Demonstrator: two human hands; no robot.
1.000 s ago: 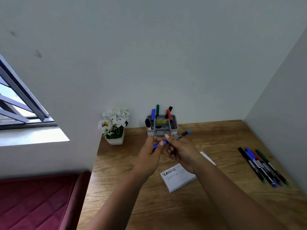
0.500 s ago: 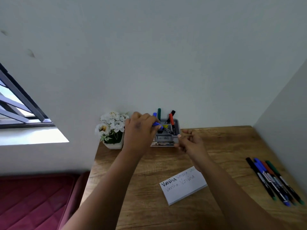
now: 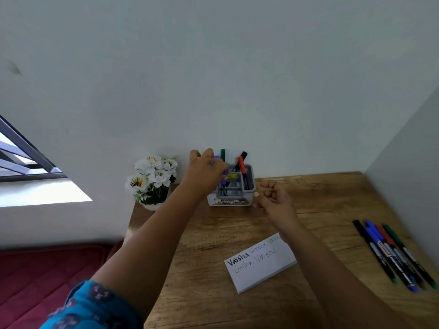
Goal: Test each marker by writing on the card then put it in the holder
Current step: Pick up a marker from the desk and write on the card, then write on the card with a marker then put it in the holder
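Note:
My left hand [image 3: 206, 170] is over the left side of the grey holder [image 3: 248, 193] at the back of the desk, gripping a blue marker [image 3: 224, 180] that stands upright with its lower end inside a compartment. A green marker [image 3: 223, 155], a red marker [image 3: 242, 167] and a black marker [image 3: 240, 160] stand in the holder. My right hand [image 3: 273, 198] hovers just right of the holder, fingers loosely curled, holding nothing. The white card [image 3: 260, 262] with handwriting lies on the desk nearer to me.
Several loose markers [image 3: 392, 252] lie in a row at the desk's right edge, by the side wall. A white pot of flowers [image 3: 153, 181] stands left of the holder. The wooden desk [image 3: 213, 233] ends at the left above a red mattress [image 3: 35, 281].
My left hand has carried the blue marker from in front of me up to the holder and lowered its end in. My right hand let go of it and moved beside the holder.

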